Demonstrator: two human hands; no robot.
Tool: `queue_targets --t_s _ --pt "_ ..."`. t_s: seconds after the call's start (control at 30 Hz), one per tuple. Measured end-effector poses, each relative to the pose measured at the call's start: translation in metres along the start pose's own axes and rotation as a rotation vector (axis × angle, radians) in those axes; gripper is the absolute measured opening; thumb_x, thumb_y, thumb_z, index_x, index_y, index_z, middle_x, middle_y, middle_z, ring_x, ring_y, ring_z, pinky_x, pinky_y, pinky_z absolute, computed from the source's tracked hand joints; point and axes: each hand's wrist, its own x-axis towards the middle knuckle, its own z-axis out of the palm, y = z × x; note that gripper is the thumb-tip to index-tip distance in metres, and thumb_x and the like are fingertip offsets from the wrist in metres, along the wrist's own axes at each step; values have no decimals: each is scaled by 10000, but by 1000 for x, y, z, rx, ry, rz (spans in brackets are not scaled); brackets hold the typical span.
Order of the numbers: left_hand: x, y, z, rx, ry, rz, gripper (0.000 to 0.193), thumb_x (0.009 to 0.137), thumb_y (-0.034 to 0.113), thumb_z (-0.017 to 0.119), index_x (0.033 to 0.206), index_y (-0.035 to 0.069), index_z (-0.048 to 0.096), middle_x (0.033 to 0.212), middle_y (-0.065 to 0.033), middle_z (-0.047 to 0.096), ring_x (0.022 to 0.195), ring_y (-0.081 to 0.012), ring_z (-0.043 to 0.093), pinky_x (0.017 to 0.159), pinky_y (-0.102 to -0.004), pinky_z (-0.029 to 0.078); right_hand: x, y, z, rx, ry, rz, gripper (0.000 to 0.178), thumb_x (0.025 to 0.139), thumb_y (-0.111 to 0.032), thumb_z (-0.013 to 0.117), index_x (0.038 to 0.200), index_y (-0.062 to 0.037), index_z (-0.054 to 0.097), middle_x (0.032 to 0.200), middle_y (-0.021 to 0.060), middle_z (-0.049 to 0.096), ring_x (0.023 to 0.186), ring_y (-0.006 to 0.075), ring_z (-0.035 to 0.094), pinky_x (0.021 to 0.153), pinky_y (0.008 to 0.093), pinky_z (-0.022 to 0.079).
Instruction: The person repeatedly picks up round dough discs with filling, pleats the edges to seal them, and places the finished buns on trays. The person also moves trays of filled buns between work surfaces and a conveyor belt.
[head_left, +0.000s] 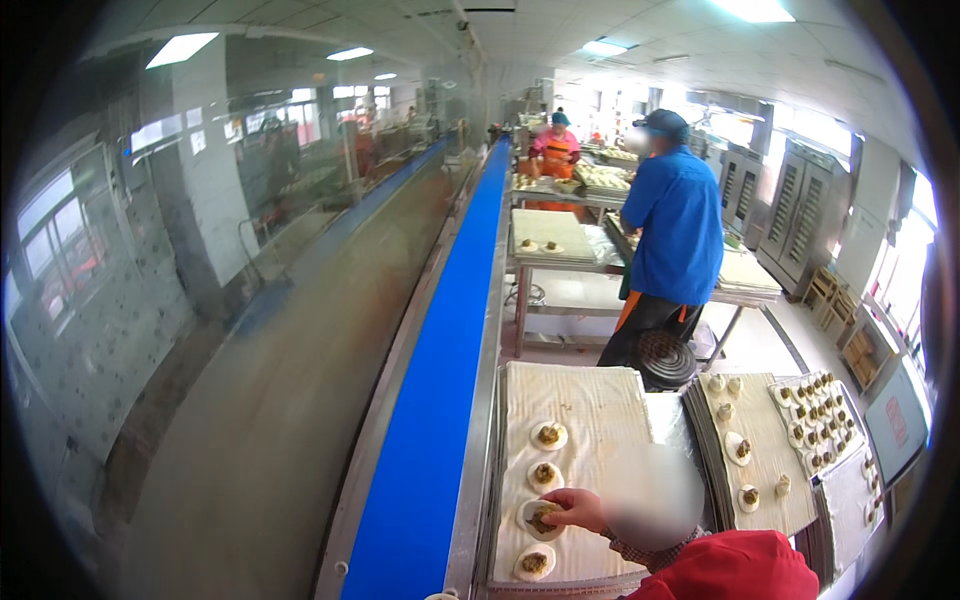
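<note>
My right hand (578,509) reaches in from the lower right, with a checked cuff (628,548) and a red sleeve (740,568) behind it. Its fingers are pinched at the edge of a filled dough round (541,519), close to the brown-green filling. This dough lies in a column with another filled round (535,562) nearer me and two more, one of them a dough round (545,476), farther off. All rest on a cloth-covered tray (600,400). A blurred patch covers the area above the cuff. My left hand is not in view.
A long blue conveyor belt (440,400) runs along the left of the tray. More trays (770,400) with filled dough and shaped buns stand to the right. A co-worker in blue (675,220) stands at a farther table; another person in orange (556,155) works beyond.
</note>
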Motion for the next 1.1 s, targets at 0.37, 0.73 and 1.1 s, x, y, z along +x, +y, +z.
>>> queue_targets --t_s 0.37,0.73,1.1 --pt "29 -1 53 -451 102 -188 325 958 183 501 1236 14 496 1147 -131 593 999 -241 599 823 -384 524 -46 37 -72 352 256 -70 351 858 -117 688 1161 24 581 994 96 660 871 171 646 780 310 540" --pt "10 23 74 -582 -124 -462 383 895 48 540 1268 36 455 1177 -114 559 1088 -249 569 901 -423 512 53 13 -145 318 436 -92 390 867 -141 662 1203 28 558 979 60 635 798 93 591 656 207 483" --pt "-1 21 96 -530 33 -505 386 896 35 498 1277 23 433 1193 -132 543 1098 -266 563 931 -445 489 285 4 -169 -452 171 63 416 854 -260 668 1210 -58 592 1118 114 629 932 218 647 777 326 537"
